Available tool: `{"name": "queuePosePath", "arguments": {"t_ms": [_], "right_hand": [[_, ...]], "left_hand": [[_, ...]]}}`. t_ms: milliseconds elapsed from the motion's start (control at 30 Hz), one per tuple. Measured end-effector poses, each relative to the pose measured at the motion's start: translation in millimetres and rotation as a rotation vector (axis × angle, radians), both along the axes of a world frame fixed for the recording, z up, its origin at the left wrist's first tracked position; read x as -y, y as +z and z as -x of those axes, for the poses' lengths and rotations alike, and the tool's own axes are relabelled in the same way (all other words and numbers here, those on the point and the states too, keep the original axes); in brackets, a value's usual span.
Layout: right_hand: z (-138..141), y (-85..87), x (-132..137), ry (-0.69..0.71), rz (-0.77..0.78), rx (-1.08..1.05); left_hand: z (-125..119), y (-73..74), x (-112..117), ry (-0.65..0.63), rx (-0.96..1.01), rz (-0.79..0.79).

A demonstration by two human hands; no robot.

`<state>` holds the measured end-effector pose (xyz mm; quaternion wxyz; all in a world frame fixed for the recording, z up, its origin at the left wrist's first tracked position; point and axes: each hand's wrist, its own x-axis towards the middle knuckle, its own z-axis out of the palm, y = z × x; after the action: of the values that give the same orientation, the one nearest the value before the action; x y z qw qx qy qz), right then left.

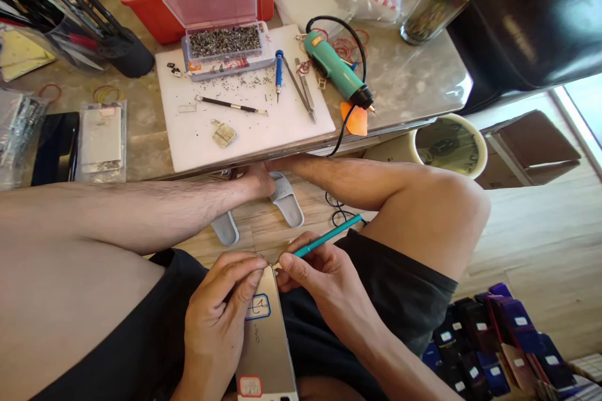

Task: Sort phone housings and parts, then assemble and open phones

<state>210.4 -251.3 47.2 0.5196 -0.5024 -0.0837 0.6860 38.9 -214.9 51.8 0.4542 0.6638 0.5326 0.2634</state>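
Note:
My left hand (219, 319) grips a silver phone-sized metal slab (266, 344) that rests upright against my lap. The slab carries a blue-edged label (258, 307) and a red-edged label (250, 386). In my right hand (320, 282) a teal precision screwdriver (327, 237) is pinched between the fingers, its tip at the slab's top edge. Both hands meet there, and my fingers hide the contact point.
Beyond my knees, a marble table (414, 75) holds a white cutting board (244, 131) with tools, a screw box (221, 37), a red bin (150, 0) and a green heat gun (332, 66). Several dark boxed items (489, 344) stack on the floor at right.

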Motion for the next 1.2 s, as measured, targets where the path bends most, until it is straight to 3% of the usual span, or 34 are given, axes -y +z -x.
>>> {"name": "queuePosePath", "arguments": {"t_ms": [267, 467, 633, 733, 867, 1000, 1200], "right_hand": [[-3.7, 0.9, -2.2, 0.004, 0.053, -0.042], [2.5, 1.3, -2.8, -0.003, 0.091, -0.122], [9.8, 0.1, 2.1, 0.065, 0.081, 0.067], [13.2, 0.2, 7.4, 0.100, 0.109, 0.166], [22.8, 5.2, 14.1, 0.168, 0.144, 0.182], [36.9, 9.8, 16.9, 0.250, 0.108, 0.208], [49.7, 8.5, 10.8, 0.536, -0.042, 0.394]], "left_hand": [[-2.3, 7.5, -3.8, -0.117, -0.016, 0.059], [-1.4, 3.3, -0.8, -0.109, 0.002, -0.051], [-1.5, -5.8, 4.5, -0.087, -0.022, -0.144], [1.1, -1.5, -1.9, -0.123, -0.066, -0.090], [11.6, 13.8, -25.9, -0.243, -0.209, 0.045], [25.6, 28.4, -51.5, -0.446, -0.328, -0.008], [39.9, 46.0, -86.1, -0.718, -0.439, 0.126]]}}
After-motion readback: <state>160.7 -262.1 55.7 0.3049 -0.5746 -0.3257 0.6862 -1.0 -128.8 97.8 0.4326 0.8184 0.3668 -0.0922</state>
